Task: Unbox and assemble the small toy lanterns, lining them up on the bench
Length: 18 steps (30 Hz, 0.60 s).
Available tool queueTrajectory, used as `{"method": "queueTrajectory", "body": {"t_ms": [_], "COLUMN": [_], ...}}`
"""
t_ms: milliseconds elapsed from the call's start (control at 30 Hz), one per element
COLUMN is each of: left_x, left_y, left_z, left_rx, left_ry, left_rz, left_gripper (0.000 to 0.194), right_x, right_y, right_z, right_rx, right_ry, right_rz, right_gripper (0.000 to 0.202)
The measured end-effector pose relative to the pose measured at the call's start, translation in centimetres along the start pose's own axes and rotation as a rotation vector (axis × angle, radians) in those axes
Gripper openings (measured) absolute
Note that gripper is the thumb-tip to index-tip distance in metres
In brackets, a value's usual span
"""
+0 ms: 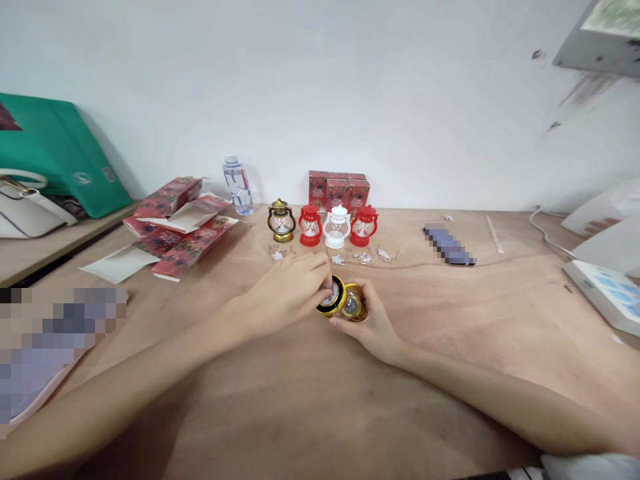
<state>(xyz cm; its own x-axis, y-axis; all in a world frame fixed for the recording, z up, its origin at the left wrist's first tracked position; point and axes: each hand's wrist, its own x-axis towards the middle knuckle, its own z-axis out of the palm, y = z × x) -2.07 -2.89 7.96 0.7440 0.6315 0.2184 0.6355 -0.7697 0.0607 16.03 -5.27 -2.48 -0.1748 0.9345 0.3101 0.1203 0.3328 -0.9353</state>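
Observation:
A gold and black lantern lies tilted above the table, its round base turned toward the left. My right hand is wrapped round its body. The fingers of my left hand are pinched together at the base opening; whatever they grip there is hidden. Behind my hands stand a bronze-gold lantern, a red lantern, a white lantern and another red lantern in a row. Small clear packets lie in front of them.
Red boxes stand by the wall. Opened red cartons are piled left, beside a water bottle. A phone lies right, with a white power strip farther right. A white bag is at far left.

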Motion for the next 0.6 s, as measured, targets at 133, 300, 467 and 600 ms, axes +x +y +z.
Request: {"method": "queueTrajectory", "body": {"t_ms": [133,300,467,600], "left_x": [0.2,0.4,0.7,1.2], "left_y": [0.0,-0.4,-1.1,-1.9], "left_z": [0.4,0.5,1.4,4.2], "left_rx": [0.043,-0.056,-0.284,-0.565], "left_ry": [0.000,0.034,0.080,0.176], "left_rz": [-0.013,-0.035,-0.096,-0.229], "left_gripper": [0.022,0.019,0.012,0.003], "right_x": [0.1,0.2,0.4,1.0], "right_y": [0.1,0.3,0.3,0.6], "right_z": [0.0,0.0,-0.1,-0.7], "right_rx": [0.005,-0.005,-0.047,-0.201], "right_ry": [0.014,0.022,0.044,0.075], "right_rz": [0.006,0.001,0.009,-0.006], "right_gripper": [0.049,0.049,0.050,0.047]}}
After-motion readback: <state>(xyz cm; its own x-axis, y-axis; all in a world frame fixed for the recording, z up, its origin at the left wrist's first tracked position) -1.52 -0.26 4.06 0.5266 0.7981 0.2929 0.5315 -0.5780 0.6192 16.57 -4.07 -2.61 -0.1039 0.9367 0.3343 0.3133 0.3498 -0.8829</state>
